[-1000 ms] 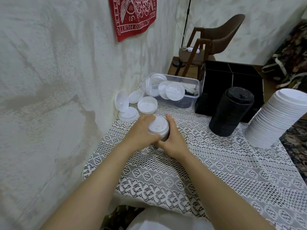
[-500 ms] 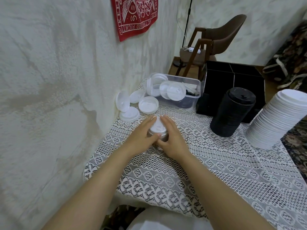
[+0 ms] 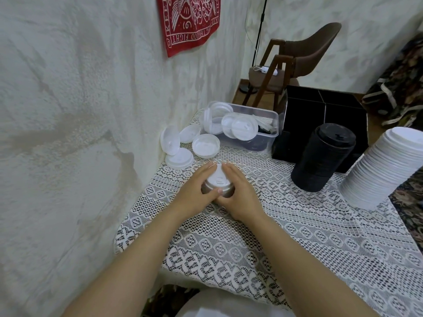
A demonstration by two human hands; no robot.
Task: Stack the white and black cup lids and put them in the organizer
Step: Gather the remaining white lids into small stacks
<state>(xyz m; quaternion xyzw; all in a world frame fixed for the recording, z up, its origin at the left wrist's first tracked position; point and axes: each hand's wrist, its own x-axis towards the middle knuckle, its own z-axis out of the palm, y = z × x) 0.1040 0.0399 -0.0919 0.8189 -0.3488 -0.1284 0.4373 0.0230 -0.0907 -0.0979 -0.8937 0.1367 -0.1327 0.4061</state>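
Lid stack (image 3: 218, 177) held by left hand (image 3: 194, 195), right hand (image 3: 240, 195), wall (image 3: 96, 138) close

short white lid stack (image 3: 219, 178) upright, black stack (image 3: 320, 161) leaning before organizer (image 3: 302, 117), tall white stack (image 3: 384, 170) tilted

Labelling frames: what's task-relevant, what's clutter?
Job: short white plastic lid stack between left hand and right hand; tall white lid stack; black lid stack; loose white lids; clear plastic bin; black divided organizer.
Clutter: brown wooden chair; red wall cloth.

Left hand (image 3: 196, 191), right hand (image 3: 240, 193) around lids (image 3: 218, 179)
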